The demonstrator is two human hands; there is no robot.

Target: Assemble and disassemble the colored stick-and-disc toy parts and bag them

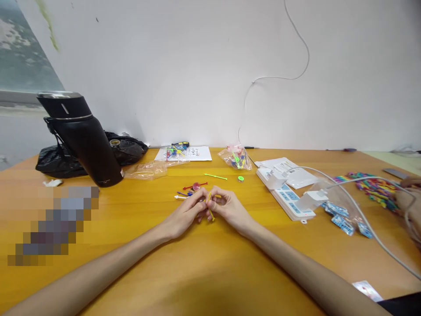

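My left hand (187,213) and my right hand (226,206) meet at the middle of the wooden table (204,272), fingers pinched together. Between them they grip a thin yellow plastic stick (210,211) that pokes down below the fingers. Just beyond the hands lie loose coloured plastic sticks: a red one (195,186), a blue one (183,193), a white one (180,197) and a green one (215,177). A small green disc (240,178) sits further right.
A black flask (83,138) and black bag (126,149) stand back left. Clear bags of coloured parts (237,158) and a paper sheet (197,153) lie at the back. A white power strip (284,195) with cable lies right. Another person's hand (409,206) rests by colourful pieces (375,186).
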